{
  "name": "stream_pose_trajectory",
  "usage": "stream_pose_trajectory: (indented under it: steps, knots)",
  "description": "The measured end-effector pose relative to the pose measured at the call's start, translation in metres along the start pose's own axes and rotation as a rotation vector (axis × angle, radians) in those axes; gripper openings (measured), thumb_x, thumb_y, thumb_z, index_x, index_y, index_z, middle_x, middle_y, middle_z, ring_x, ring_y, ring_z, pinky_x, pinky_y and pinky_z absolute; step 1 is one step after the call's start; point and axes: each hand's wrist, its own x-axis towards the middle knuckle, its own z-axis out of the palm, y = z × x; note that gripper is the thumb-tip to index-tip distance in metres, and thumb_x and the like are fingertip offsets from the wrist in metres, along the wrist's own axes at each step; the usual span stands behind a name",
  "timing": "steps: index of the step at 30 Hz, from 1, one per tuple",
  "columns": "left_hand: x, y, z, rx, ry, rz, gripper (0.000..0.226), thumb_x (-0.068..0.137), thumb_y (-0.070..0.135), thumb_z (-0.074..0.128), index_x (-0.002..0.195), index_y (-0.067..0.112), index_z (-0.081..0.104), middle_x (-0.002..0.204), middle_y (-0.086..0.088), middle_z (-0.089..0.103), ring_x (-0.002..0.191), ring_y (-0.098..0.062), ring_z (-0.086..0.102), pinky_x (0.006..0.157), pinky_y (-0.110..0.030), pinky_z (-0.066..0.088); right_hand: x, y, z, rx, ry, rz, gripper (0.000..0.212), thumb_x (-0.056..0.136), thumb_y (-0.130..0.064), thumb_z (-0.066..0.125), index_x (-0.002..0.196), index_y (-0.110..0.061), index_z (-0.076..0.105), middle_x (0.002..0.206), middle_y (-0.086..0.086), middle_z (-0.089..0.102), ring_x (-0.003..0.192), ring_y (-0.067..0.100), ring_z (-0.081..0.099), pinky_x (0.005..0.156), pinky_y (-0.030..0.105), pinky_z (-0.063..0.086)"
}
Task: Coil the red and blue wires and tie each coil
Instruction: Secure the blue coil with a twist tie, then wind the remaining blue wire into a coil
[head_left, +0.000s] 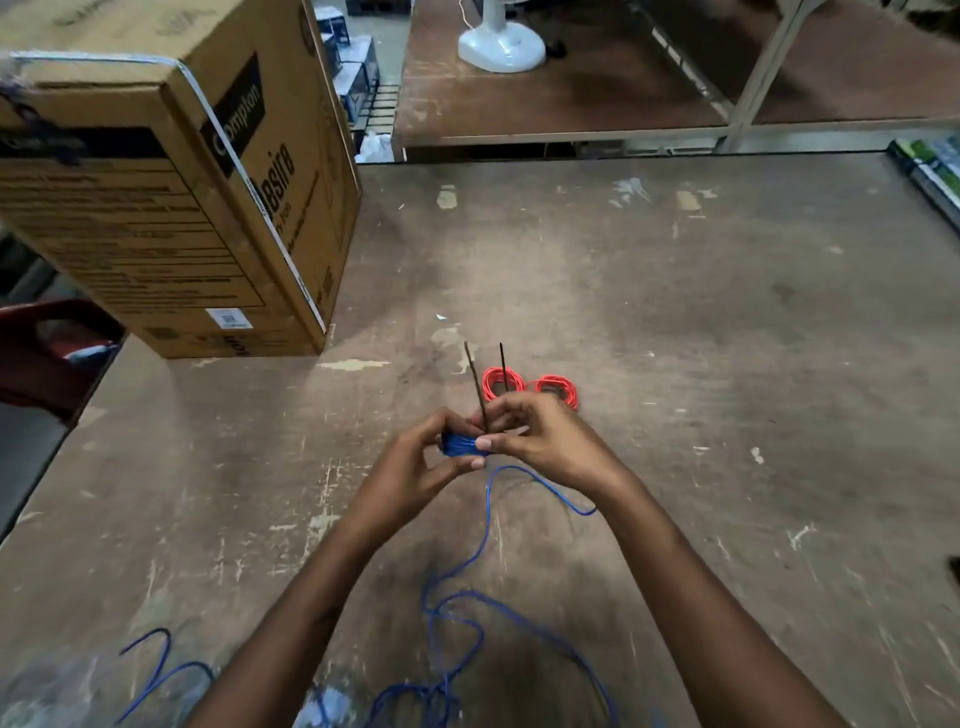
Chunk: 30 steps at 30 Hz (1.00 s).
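A small blue wire coil (460, 445) is held above the table between both hands. My left hand (426, 462) grips its left side with curled fingers. My right hand (535, 436) pinches the coil where a thin dark tie (480, 387) wraps it, the tie's two ends sticking up. Loose blue wire (480, 551) trails from the coil down toward the table's near edge in tangled loops. The red wire coil (530, 387) lies on the table just beyond my hands, pinched in the middle into two loops.
A large cardboard box (171, 197) stands at the table's far left. Long packaged items (930, 176) lie at the far right edge. A white fan base (501, 47) sits on another table behind. A red chair (47, 353) is at the left.
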Motion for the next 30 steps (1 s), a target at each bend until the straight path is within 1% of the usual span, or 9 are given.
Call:
stream_pose_trajectory:
  steps: [3,7,11,13,15,21,25,27,30]
  knots:
    - [0.032,-0.032,-0.009,0.206,0.044,0.126,0.026,0.081,0.018,0.091,0.099,0.015,0.073,0.103,0.002,0.066,0.096,-0.014,0.066,0.086,-0.031,0.054,0.038,0.01,0.017,-0.157,0.162,-0.018,0.022,0.076,-0.014,0.092,0.083,-0.026,0.076,0.08,-0.011,0.077,0.076,-0.003,0.071,0.072,0.019,0.051]
    - [0.067,-0.076,-0.007,0.446,0.059,0.183,0.019,0.087,0.013,0.078,0.104,0.01,0.071,0.103,-0.005,0.066,0.093,-0.021,0.061,0.079,-0.026,0.044,0.081,0.039,0.049,-0.355,0.334,-0.073,0.02,0.078,0.0,0.08,0.081,-0.015,0.069,0.079,-0.002,0.068,0.073,0.013,0.06,0.065,0.02,0.034]
    - [0.08,-0.12,0.003,0.467,0.047,0.124,0.031,0.091,0.006,0.069,0.117,0.023,0.07,0.111,0.009,0.064,0.101,-0.013,0.059,0.088,-0.032,0.048,0.105,0.072,0.07,-0.467,0.262,-0.121,0.021,0.079,0.007,0.061,0.09,-0.009,0.068,0.093,0.013,0.07,0.087,0.03,0.066,0.075,0.04,0.053]
    - [0.081,-0.135,0.008,0.495,0.06,0.126,0.027,0.09,0.004,0.069,0.114,0.016,0.07,0.11,-0.003,0.067,0.1,-0.026,0.061,0.089,-0.043,0.052,0.111,0.085,0.077,-0.522,0.283,-0.1,0.016,0.089,0.001,0.062,0.101,-0.006,0.071,0.101,0.016,0.071,0.099,0.036,0.068,0.086,0.048,0.056]
    - [0.083,-0.139,0.011,0.483,0.079,0.095,0.024,0.09,0.001,0.07,0.112,0.01,0.07,0.109,-0.008,0.065,0.1,-0.03,0.061,0.089,-0.046,0.052,0.115,0.087,0.079,-0.52,0.307,-0.079,0.018,0.093,-0.002,0.062,0.108,-0.006,0.071,0.107,0.016,0.071,0.104,0.036,0.067,0.091,0.048,0.055]
    - [0.055,-0.121,0.015,0.255,0.221,-0.026,0.028,0.097,0.005,0.066,0.122,0.015,0.064,0.121,0.005,0.055,0.11,-0.016,0.064,0.097,-0.029,0.054,0.078,0.068,0.069,-0.474,0.425,-0.113,0.031,0.095,-0.003,0.066,0.125,-0.01,0.069,0.118,0.01,0.07,0.112,0.031,0.067,0.098,0.041,0.053]
    - [0.009,-0.095,0.024,0.168,0.276,-0.136,0.014,0.1,0.017,0.07,0.113,0.02,0.068,0.107,0.007,0.068,0.092,-0.004,0.069,0.083,-0.03,0.06,0.011,0.057,0.064,-0.475,0.593,-0.18,0.02,0.1,-0.009,0.065,0.119,-0.014,0.071,0.114,0.002,0.071,0.107,0.023,0.065,0.097,0.036,0.051]
    - [-0.02,-0.076,0.026,0.137,0.232,-0.208,0.007,0.1,0.027,0.073,0.106,0.023,0.074,0.095,0.012,0.074,0.084,-0.001,0.07,0.079,-0.023,0.057,-0.024,0.052,0.067,-0.509,0.657,-0.151,0.017,0.1,-0.011,0.067,0.116,-0.016,0.072,0.109,-0.001,0.072,0.1,0.021,0.064,0.093,0.036,0.049]
    - [-0.057,-0.051,0.036,0.08,0.018,-0.33,0.024,0.097,0.046,0.074,0.108,0.025,0.077,0.091,0.012,0.078,0.082,0.0,0.072,0.079,-0.023,0.057,-0.061,0.054,0.074,-0.519,0.684,0.09,0.01,0.104,-0.026,0.063,0.108,-0.021,0.07,0.098,0.002,0.076,0.093,0.029,0.069,0.082,0.041,0.051]
